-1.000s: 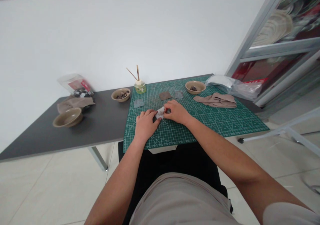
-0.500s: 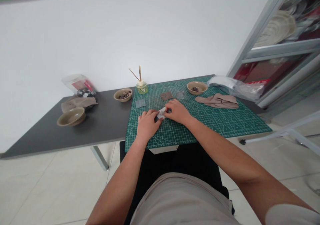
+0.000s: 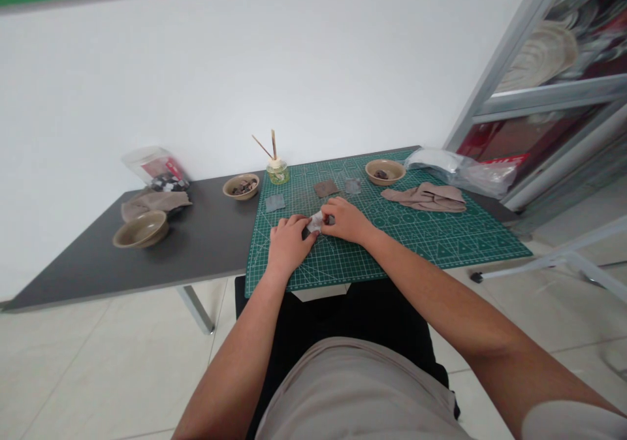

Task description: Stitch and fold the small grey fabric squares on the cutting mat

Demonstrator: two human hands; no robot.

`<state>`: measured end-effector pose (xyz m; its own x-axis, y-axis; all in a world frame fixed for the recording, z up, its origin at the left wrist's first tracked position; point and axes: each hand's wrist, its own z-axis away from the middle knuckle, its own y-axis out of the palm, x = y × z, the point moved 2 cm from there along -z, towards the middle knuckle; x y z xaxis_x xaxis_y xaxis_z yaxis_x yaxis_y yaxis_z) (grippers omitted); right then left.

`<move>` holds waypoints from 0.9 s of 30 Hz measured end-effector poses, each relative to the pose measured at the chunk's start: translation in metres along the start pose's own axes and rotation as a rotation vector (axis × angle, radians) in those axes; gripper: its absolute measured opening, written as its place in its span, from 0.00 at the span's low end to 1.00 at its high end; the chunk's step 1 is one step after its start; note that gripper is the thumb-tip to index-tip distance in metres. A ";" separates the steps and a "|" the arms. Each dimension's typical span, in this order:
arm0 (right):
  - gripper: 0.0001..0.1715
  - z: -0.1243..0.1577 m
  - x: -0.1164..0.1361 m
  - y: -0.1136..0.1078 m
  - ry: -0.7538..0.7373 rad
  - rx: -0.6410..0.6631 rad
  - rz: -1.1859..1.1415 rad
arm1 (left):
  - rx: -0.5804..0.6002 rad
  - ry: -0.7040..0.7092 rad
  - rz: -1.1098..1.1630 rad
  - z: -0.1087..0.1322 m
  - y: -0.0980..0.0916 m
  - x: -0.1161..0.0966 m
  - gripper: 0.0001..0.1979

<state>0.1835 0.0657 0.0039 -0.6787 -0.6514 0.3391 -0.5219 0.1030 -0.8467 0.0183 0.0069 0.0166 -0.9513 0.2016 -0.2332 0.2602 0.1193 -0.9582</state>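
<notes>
A small whitish-grey sheet [image 3: 315,222] with darker smudges lies low over the green cutting mat [image 3: 337,267], between my two hands. My left hand [image 3: 288,244] grips its left edge with thumb and fingertips. From the right, my right hand [image 3: 349,220] is closed in a pinch over the sheet's right side; a dark spot shows by its fingers, and what they pinch is too small to make out. Behind my hands lie a brown square piece [image 3: 326,188], a grey square piece [image 3: 353,185] and, further left, a pale grey square piece [image 3: 275,202].
A bowl of dark chips [image 3: 241,187] and a reed diffuser [image 3: 277,170] stand at the back. Right of them are a bowl [image 3: 386,172], a brown cloth [image 3: 426,197] and a plastic bag [image 3: 460,168]. On the left stands another bowl [image 3: 141,230] near a cloth [image 3: 155,202].
My right hand's fingers have shifted slightly over the sheet, the knuckles a little lower and to the left. My left hand stays in place.
</notes>
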 end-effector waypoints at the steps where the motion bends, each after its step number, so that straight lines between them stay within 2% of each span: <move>1: 0.07 0.000 0.001 0.001 -0.038 0.020 -0.024 | 0.002 -0.002 -0.001 0.000 0.000 0.000 0.19; 4: 0.05 -0.002 0.001 0.002 -0.097 0.049 -0.065 | -0.004 0.004 -0.002 0.000 0.000 0.000 0.19; 11: 0.07 -0.003 -0.001 0.001 0.035 -0.016 0.066 | -0.016 0.009 0.002 0.000 0.000 0.000 0.19; 14: 0.09 -0.002 -0.001 0.002 -0.039 0.023 0.010 | 0.001 -0.001 0.003 0.000 0.000 -0.001 0.18; 18: 0.06 -0.003 -0.001 0.004 -0.132 0.059 -0.056 | -0.002 -0.005 0.003 0.000 0.000 -0.001 0.18; 22: 0.06 -0.003 -0.001 0.002 0.013 -0.020 0.054 | -0.010 0.001 0.002 -0.001 0.001 0.000 0.18; 24: 0.07 -0.001 0.000 0.001 0.038 -0.034 0.083 | -0.016 0.005 0.004 0.000 0.001 0.000 0.18; 27: 0.08 0.000 0.002 0.002 -0.051 0.015 0.053 | -0.018 0.007 0.005 0.000 0.001 0.000 0.18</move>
<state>0.1816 0.0649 0.0032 -0.6783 -0.6825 0.2724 -0.4775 0.1275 -0.8693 0.0182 0.0071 0.0159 -0.9489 0.2089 -0.2365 0.2676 0.1354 -0.9540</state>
